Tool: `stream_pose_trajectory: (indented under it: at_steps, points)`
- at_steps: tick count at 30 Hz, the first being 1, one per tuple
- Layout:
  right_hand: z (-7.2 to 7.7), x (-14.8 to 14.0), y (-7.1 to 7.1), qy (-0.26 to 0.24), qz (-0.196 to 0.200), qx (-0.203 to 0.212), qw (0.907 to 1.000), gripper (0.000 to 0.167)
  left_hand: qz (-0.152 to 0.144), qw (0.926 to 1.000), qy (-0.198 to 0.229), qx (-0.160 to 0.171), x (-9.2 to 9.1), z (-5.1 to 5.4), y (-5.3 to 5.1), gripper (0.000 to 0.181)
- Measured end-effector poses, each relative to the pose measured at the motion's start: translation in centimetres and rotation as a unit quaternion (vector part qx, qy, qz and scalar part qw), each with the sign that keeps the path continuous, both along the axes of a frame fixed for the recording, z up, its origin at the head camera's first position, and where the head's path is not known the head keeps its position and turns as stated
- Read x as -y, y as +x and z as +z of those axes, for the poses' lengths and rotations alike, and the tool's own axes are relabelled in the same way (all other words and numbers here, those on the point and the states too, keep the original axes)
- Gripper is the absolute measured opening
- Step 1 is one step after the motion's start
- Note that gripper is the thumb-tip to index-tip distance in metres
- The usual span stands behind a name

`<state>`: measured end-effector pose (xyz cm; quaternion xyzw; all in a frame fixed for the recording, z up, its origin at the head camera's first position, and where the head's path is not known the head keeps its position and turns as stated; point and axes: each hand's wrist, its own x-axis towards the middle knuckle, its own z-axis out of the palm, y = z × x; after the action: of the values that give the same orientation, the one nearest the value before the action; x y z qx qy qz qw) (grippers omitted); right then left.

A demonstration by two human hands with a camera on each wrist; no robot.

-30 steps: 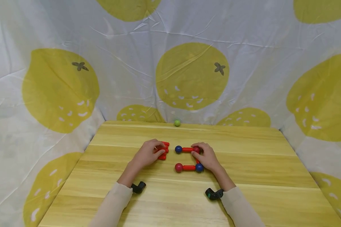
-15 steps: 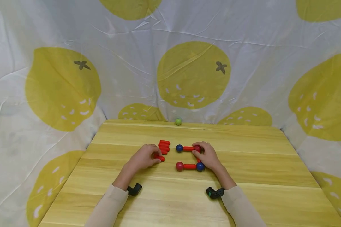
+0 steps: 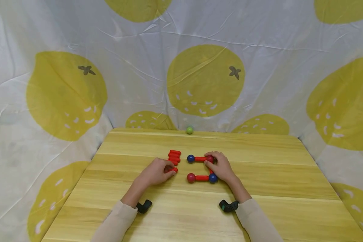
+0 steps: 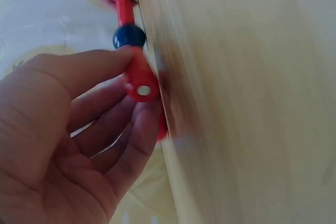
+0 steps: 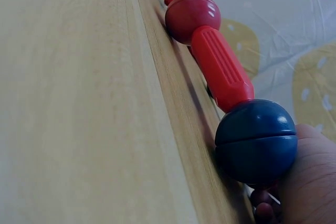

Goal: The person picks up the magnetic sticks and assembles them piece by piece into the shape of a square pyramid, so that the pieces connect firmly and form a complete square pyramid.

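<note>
My left hand pinches a red rod between thumb and fingers, just in front of a row of several red rods. In the left wrist view, the rod's pale round end faces the camera. On the right, red rods join a blue ball, a red ball, another blue ball and another red ball into a shape with its left side unjoined. My right hand grips the far right red ball; the rod beneath that hand is partly hidden.
A small green ball lies at the far edge of the wooden table, in front of a hanging cloth with yellow fruit prints. Black devices are worn on both wrists.
My left hand has come nearer from the rod row, drawing one red rod away from it, then slightly rightwards. My right hand stays on the red ball.
</note>
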<state>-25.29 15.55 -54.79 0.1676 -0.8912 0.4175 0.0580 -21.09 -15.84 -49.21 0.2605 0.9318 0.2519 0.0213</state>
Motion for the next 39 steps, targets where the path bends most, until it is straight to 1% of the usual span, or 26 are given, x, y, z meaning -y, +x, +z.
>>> stream_pose_trajectory:
  at_steps: [2, 4, 7, 11, 16, 20, 23, 27, 32, 34, 39]
  points:
    - [0.0, 0.0, 0.0, 0.002, 0.000, -0.003, 1.0000, 0.028, 0.021, 0.9983, 0.045, 0.030, -0.9, 0.0, 0.1, 0.018]
    - [-0.1, -0.1, 0.0, 0.004, 0.000, -0.005, 1.0000, 0.028, 0.039, 0.9932, 0.090, 0.063, -1.9, -0.2, 0.1, 0.021]
    - [0.0, 0.0, 0.1, 0.003, 0.000, -0.005, 1.0000, 0.028, 0.064, 0.9820, 0.144, 0.105, -3.3, -0.6, 0.0, 0.026]
    - [0.1, 0.1, 0.2, -0.002, 0.002, -0.004, 1.0000, 0.028, 0.094, 0.9660, 0.197, 0.139, -4.7, -0.9, -0.3, 0.030]
    - [0.1, 0.3, 0.2, -0.002, 0.007, -0.007, 0.9999, 0.028, 0.119, 0.9484, 0.241, 0.169, -5.6, -1.3, -0.6, 0.030]
    - [0.1, 0.3, 0.3, -0.006, 0.007, -0.003, 0.9999, 0.028, 0.135, 0.9418, 0.252, 0.176, -6.1, -1.8, -0.7, 0.029]
    - [0.2, 0.3, 0.3, -0.006, 0.006, -0.006, 0.9999, 0.027, 0.145, 0.9387, 0.256, 0.180, -6.3, -2.0, -0.7, 0.029]
    - [0.4, 0.2, 0.4, -0.007, 0.005, -0.009, 0.9999, 0.028, 0.158, 0.9350, 0.257, 0.187, -6.6, -1.9, -0.7, 0.029]
    - [0.4, 0.2, 0.5, -0.006, 0.003, -0.009, 0.9999, 0.028, 0.167, 0.9355, 0.253, 0.182, -6.9, -1.8, -0.6, 0.030]
    - [0.4, 0.3, 0.5, -0.004, 0.000, -0.009, 0.9999, 0.028, 0.168, 0.9381, 0.247, 0.175, -6.9, -1.8, -0.6, 0.032]
    - [0.2, 0.3, 0.4, -0.007, -0.003, -0.007, 0.9999, 0.029, 0.166, 0.9521, 0.211, 0.147, -6.9, -1.8, -0.6, 0.038]
